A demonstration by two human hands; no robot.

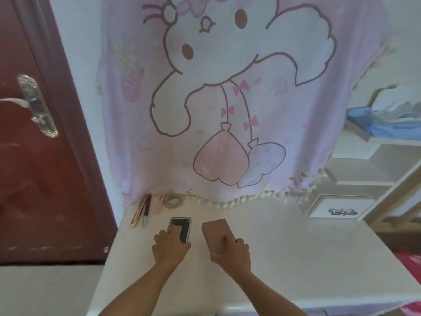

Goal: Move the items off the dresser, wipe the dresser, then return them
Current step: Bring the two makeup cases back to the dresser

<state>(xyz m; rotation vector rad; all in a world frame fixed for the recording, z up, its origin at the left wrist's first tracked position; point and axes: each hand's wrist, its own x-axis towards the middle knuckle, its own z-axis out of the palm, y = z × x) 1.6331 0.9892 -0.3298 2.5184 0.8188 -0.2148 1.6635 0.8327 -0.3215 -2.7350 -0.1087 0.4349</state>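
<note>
Head view: counter (296, 258) not cleared. Two slim pens (141, 210) and a hair tie (173, 200) lay at its back edge. No cloth seen, so I judged wiping still to come. My left hand (169, 246) curled over a dark-faced case (182, 226). My right hand (232, 254) gripped a pink box (215, 231) just beside it; resting or lifted, could not tell.

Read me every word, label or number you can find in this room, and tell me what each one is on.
No readable text anywhere in this view.
Pink cloth: cartoon drawing only, no words.
Dark case in the left hand: no label legible.
Pink box in the right hand: plain face, no print visible.
White drawer: silver bow-shaped handle, not lettering.
Two pens on the dresser: any print too small to read.
</note>
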